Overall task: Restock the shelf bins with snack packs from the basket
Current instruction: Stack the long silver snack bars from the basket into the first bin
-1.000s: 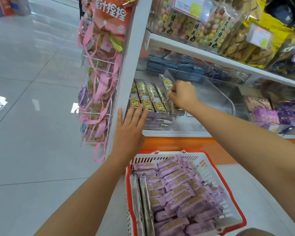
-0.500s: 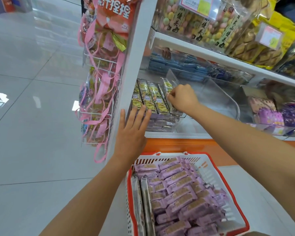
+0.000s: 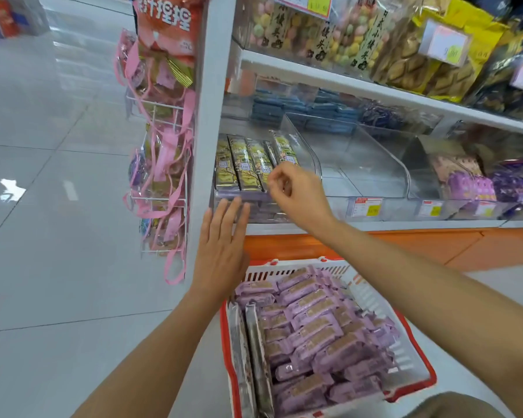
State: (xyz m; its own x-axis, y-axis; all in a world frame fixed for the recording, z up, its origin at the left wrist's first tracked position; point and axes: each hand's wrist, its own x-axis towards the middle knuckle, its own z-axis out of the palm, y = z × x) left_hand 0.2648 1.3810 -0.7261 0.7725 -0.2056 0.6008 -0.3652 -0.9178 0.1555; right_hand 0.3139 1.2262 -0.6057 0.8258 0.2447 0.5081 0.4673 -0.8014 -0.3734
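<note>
The right hand (image 3: pixel 296 196) hides the near ends of some yellow packs (image 3: pixel 243 164) (whether its fingers (image 3: pixel 277 180) pinch anything is unclear). The basket (image 3: pixel 372 294) is cut off below; price tags (image 3: pixel 365 207) are illegible.

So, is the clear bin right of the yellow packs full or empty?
Empty: the clear bin shows only bare floor through its walls; the yellow snack packs stand left of it.
</note>
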